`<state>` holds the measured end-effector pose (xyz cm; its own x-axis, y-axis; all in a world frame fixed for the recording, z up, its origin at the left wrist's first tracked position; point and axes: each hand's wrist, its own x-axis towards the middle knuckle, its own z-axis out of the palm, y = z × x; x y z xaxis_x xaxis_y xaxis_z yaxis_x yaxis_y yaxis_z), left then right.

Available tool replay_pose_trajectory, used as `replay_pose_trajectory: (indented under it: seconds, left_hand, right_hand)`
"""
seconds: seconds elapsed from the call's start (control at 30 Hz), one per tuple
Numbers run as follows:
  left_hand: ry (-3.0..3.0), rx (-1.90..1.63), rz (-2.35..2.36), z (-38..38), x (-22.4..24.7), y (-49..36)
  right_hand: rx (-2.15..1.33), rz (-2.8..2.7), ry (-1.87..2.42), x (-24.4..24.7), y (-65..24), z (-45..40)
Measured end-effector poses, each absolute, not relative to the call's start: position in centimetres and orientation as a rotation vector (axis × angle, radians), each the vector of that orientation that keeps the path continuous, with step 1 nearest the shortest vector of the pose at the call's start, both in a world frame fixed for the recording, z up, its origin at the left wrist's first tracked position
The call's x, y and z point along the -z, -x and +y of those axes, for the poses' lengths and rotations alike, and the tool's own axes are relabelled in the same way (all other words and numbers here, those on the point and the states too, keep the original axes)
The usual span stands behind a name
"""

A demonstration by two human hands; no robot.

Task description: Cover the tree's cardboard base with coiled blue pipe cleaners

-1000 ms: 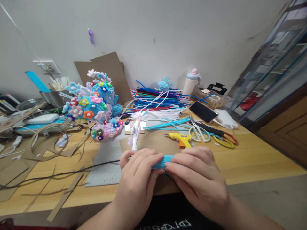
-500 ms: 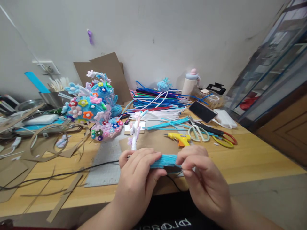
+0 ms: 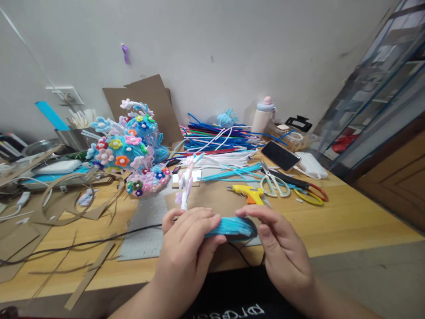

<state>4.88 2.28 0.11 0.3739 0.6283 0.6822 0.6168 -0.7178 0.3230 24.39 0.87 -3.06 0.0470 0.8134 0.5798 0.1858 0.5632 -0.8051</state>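
Observation:
My left hand [image 3: 191, 241] is wrapped round a bright blue piece covered in fuzzy pipe cleaners [image 3: 234, 227], thumb below and fingers on top. Its right end is rounded, with a dark underside. My right hand [image 3: 282, 243] is beside that end, thumb and index finger apart, the index fingertip at the upper edge of the piece. Behind my left fingers rises a white and lilac pipe-cleaner stem with small flowers [image 3: 186, 186]; whether it joins the blue piece is hidden. A yellow glue gun [image 3: 249, 193] lies just beyond my right hand.
Scissors [image 3: 275, 181], red-and-yellow-handled pliers [image 3: 308, 188] and a phone [image 3: 280, 155] lie to the right. Bundled pipe cleaners [image 3: 215, 144] are at the back, a flower-covered blue craft piece [image 3: 128, 148] back left. A black cable [image 3: 99, 239] crosses the table among cardboard scraps [image 3: 89, 274].
My right thumb and index finger have parted from their pinch on the right end of the blue piece, uncovering its rounded tip. My left hand keeps its hold, almost unmoved.

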Motion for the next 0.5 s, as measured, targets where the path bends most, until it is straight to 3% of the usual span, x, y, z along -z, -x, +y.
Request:
replay_pose_trajectory:
  seconds: [0.13, 0.5]
  left_hand:
    - [-2.611, -1.221, 1.138, 1.9, -0.7, -4.1]
    - [-2.611, -1.113, 1.104, 0.9, -0.2, -1.5]
  right_hand:
    - [-0.95, -1.204, 0.728, 4.5, -24.0, 0.4]
    - [-1.237, -0.891, 0.54, 3.5, -24.8, 1.0]
